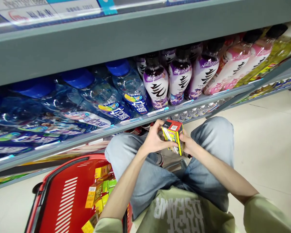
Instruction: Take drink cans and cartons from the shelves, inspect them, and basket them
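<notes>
Left hand (152, 139) and right hand (189, 144) pinch a red-topped box (173, 133) between them. Small cartons (94, 194) lie in the red shopping basket (49, 194).

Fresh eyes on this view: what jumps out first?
Probably the bright red basket at lower left, with small yellow and green boxes inside. Near the center, the left hand and right hand hold a red-topped box. Higher up, blue-capped bottles stand beside purple-and-white bottles.
</notes>
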A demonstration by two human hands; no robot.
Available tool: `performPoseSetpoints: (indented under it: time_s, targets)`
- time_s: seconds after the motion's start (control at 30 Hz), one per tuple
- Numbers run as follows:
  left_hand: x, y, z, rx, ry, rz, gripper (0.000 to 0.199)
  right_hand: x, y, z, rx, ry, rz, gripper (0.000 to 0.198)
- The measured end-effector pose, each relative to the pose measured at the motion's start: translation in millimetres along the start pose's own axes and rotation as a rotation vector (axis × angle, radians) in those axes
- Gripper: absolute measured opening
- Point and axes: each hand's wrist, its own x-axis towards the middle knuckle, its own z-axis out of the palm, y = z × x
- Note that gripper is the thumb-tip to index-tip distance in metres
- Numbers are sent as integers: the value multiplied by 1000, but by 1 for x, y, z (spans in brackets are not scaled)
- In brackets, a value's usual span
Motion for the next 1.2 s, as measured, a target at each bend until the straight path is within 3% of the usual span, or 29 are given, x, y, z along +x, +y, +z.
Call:
performPoseSetpoints:
  time_s: [0.23,0.5,0.8,1.2]
  targets:
    - [1,-2,1,-18,9,-60,73,-1,2,5,81,-2,105,67]
    - [0,2,1,-13,-37,-25,61,1,-9,15,140,-87,240,79]
    - [4,11,1,36,-84,20,64,2,-9,7,249,-95,382,76]
    - [4,9,2,-16,-63,-23,71,1,-13,7,304,10,425,66]
